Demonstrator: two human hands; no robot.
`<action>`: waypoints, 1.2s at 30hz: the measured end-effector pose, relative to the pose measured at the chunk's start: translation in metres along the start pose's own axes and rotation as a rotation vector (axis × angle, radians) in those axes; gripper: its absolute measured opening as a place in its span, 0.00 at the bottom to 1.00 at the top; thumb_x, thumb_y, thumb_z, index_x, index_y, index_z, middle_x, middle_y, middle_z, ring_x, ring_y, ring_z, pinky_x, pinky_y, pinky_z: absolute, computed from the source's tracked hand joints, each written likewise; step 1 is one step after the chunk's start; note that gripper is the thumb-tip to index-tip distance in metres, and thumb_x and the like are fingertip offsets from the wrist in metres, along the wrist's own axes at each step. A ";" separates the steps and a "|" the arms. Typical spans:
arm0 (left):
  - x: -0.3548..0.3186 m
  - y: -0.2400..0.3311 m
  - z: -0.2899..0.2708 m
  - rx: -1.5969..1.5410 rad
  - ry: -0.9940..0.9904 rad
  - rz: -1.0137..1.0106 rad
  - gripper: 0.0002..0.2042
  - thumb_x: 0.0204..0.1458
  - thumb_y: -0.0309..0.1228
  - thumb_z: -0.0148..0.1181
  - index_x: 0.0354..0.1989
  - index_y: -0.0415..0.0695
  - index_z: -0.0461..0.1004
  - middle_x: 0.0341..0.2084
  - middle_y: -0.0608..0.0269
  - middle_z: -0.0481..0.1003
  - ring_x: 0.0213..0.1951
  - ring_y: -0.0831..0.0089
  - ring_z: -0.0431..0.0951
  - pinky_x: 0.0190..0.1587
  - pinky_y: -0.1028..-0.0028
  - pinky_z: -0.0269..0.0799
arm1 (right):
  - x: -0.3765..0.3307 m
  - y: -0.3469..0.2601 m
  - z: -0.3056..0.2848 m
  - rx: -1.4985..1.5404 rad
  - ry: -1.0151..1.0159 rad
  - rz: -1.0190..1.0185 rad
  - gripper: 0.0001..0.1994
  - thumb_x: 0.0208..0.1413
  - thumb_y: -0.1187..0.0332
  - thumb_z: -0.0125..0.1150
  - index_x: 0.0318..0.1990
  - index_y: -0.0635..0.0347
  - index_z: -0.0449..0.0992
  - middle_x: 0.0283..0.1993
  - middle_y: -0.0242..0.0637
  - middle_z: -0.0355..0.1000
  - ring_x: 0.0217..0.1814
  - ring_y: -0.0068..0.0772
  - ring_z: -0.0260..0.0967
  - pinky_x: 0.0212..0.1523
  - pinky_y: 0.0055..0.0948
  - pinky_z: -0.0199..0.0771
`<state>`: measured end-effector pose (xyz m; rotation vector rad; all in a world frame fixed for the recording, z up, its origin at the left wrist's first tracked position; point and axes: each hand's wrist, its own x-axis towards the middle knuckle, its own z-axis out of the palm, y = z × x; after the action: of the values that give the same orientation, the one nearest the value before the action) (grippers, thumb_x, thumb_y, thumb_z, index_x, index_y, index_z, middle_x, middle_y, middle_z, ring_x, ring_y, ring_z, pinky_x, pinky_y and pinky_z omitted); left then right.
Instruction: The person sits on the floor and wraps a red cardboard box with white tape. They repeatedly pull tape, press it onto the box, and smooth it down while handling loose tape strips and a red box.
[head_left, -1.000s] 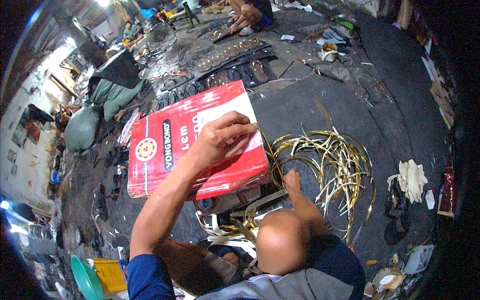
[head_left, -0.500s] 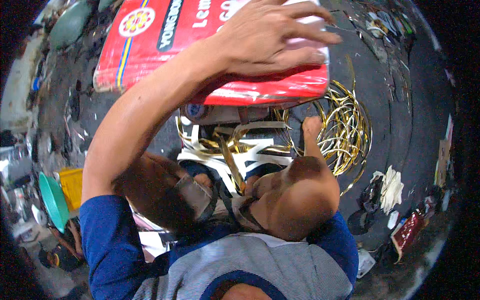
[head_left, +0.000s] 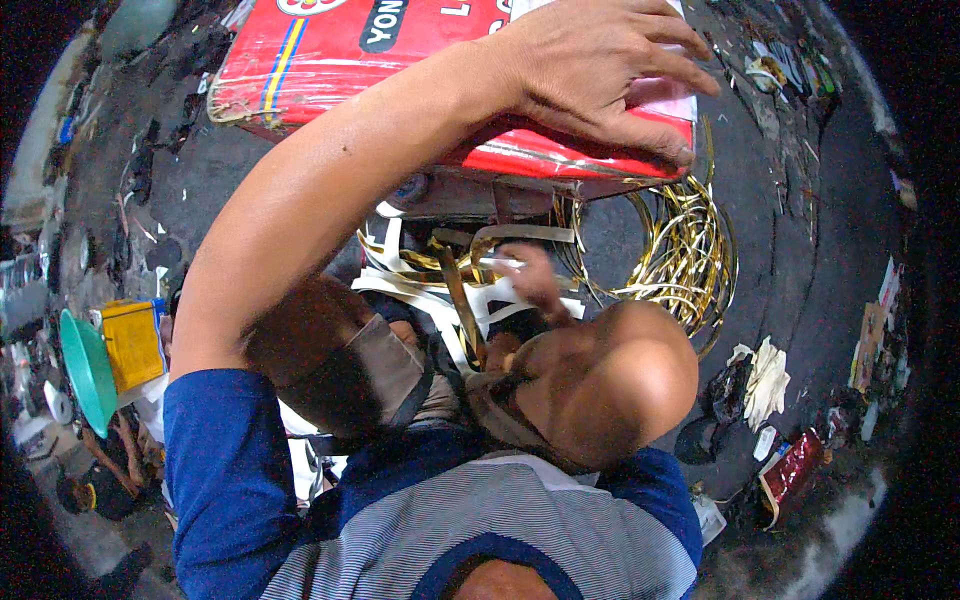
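A large red box (head_left: 340, 75) wrapped in shiny clear film stands before me. My left hand (head_left: 610, 80) lies across its top at the right end, fingers spread and stretched toward the right edge. Below the box, past my right knee, my right hand (head_left: 535, 280) shows smeared by motion, its fingers unclear. It is close to loose white and gold strips (head_left: 455, 290) on the floor between my feet. To the right lies a tangled coil of gold strapping (head_left: 690, 265). Something pale with a blue round mark (head_left: 410, 188) sits under the box's front edge.
At the left are a green basin (head_left: 88, 372) and a yellow container (head_left: 133, 345). To the right lie a crumpled cream cloth (head_left: 766, 382) and a dark red packet (head_left: 790, 475). Scraps and litter are scattered over the dark floor (head_left: 800, 290) on both sides.
The right hand has moved left, from beside the gold coil to the loose strips. In the picture the box and the left hand sit farther right; the left hand stays on the box.
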<state>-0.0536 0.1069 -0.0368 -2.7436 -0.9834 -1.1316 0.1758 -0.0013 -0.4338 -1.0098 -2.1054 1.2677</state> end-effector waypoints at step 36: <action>-0.179 0.082 -0.261 -0.474 0.069 -1.273 0.09 0.64 0.35 0.62 0.41 0.45 0.71 0.20 0.64 0.79 0.17 0.82 0.75 0.18 0.81 0.64 | 0.112 -0.422 -0.270 -0.078 -0.261 -0.115 0.08 0.61 0.68 0.68 0.40 0.63 0.81 0.33 0.29 0.78 0.33 0.18 0.73 0.34 0.24 0.74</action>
<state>-0.2691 -0.1198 0.0594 -2.0857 -2.9155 -1.6380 0.1530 0.1057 0.0678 -0.7764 -2.3886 1.3291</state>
